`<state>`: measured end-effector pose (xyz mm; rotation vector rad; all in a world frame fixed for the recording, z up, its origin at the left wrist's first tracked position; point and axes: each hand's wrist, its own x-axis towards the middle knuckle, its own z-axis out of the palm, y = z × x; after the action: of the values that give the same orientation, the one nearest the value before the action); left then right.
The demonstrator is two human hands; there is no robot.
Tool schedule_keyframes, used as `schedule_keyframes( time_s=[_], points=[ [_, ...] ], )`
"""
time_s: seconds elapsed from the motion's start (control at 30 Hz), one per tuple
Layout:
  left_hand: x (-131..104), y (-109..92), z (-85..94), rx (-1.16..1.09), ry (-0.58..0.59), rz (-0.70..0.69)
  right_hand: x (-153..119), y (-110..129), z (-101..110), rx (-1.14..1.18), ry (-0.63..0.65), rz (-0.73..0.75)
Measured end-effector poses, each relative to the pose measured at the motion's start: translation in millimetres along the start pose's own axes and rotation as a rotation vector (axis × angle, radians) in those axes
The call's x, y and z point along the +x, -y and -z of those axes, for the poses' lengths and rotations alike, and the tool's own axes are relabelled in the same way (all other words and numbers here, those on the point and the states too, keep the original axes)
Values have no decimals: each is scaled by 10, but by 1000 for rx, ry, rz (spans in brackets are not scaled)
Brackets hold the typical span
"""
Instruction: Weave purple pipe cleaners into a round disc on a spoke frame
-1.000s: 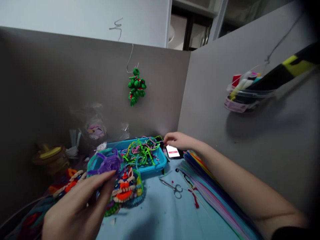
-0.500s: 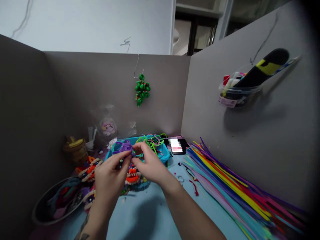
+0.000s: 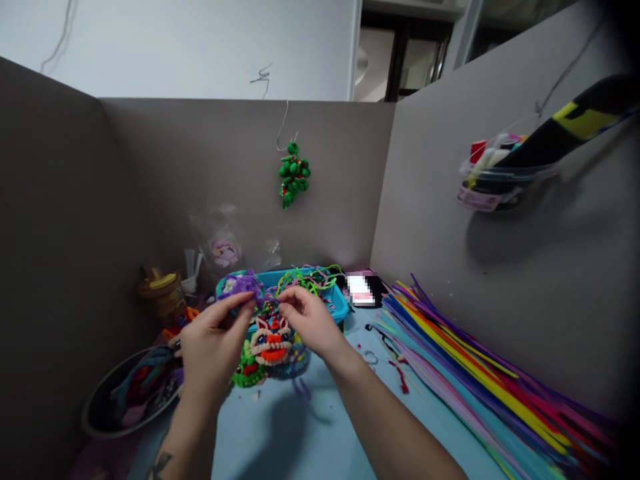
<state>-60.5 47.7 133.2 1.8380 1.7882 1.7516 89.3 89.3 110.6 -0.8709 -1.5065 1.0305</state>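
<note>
My left hand [image 3: 216, 333] is closed, thumb against fingers, on a fuzzy purple piece [image 3: 245, 285] that shows above its fingertips. My right hand [image 3: 309, 321] is pinched a little to the right, with a thin purple strand running between the two hands. Between and below the hands is an orange and cream figure with a face [image 3: 273, 341]. Beside it on the left lies a green figure [image 3: 247, 368], and a bluish fuzzy piece is partly hidden behind. A blue tray [image 3: 341, 305] stands behind my hands with green and pink strands in it.
Colourful fuzzy stems [image 3: 465, 360] lie in a bundle at the right. A lit phone [image 3: 361, 290] is behind them. At the left are a round bowl [image 3: 95, 407] and a lidded jar [image 3: 161, 293]. A green ornament [image 3: 294, 175] and a clear cup [image 3: 510, 175] hang on the panels.
My hands have moved a little apart, uncovering the orange face figure and the green one. The whole view has shifted slightly.
</note>
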Motion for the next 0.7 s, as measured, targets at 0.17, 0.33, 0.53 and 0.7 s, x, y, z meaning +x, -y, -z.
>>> schedule_keyframes(
  time_s=[0.17,0.33,0.53,0.7],
  points=[
    [129,68,195,-97,-108,165,47,-59,123,-162,40,14],
    [209,71,364,-126,-293,273,95,-136,211,-301,31,7],
    [264,164,497,-152,-462,295,145,-220,310,-407,-6,9],
    [280,140,534,-176,-579,326,210,-335,473,-503,-69,-28]
  ],
)
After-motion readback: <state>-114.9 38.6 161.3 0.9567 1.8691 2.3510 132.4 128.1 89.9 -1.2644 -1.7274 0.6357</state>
